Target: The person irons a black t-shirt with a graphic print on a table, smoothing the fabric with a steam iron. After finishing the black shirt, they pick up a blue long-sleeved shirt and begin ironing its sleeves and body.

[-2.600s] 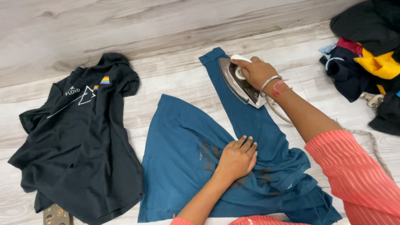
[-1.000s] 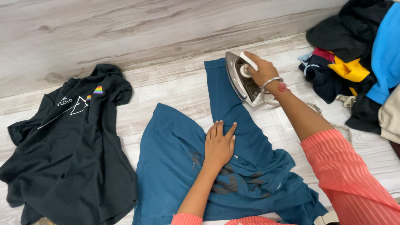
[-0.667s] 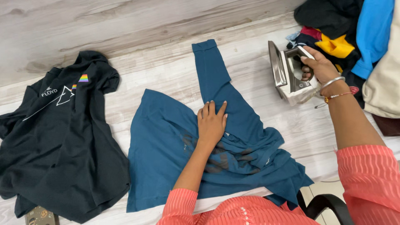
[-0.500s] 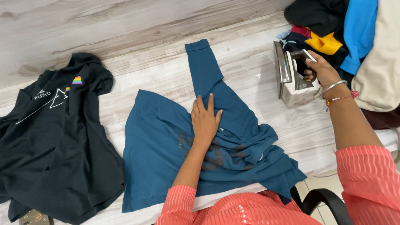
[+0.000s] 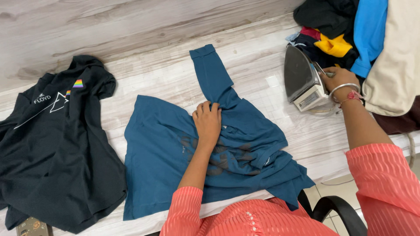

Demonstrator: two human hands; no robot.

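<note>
Head view, looking down on a pale wood-grain table (image 5: 144, 65). Far out to the left of the left hand lies a black T-shirt (image 5: 57, 157), spread flat with a small rainbow-and-triangle print near its collar; a small patterned object (image 5: 30, 227) peeks out under its near hem, too cut off to identify. The left hand (image 5: 208, 122) rests on the blue long-sleeved shirt (image 5: 162, 161), fingers curled and bunching the cloth where the sleeve (image 5: 210, 74) meets the body. The sleeve runs away from the hand towards the wall, and the shirt's right side is rumpled and hangs over the near table edge.

To the right, well apart from the left hand, the right hand (image 5: 339, 78) is closed around the handle of the iron (image 5: 302, 83), which is tipped up on its heel with the soleplate facing left.

Risks, as I judge them: the iron stands just beside the pile of clothes (image 5: 350, 30), black, yellow, blue and cream, right behind the right hand, so a nudge could tip the hot plate into the fabric or onto the table. Its cord (image 5: 323, 111) seems to loop under the wrist and could snag on the bangles (image 5: 345, 89). The cloth gathered under the left hand could set new creases, and the overhanging hem could drag the shirt off towards the black chair arm (image 5: 337, 209) below the right forearm.
</note>
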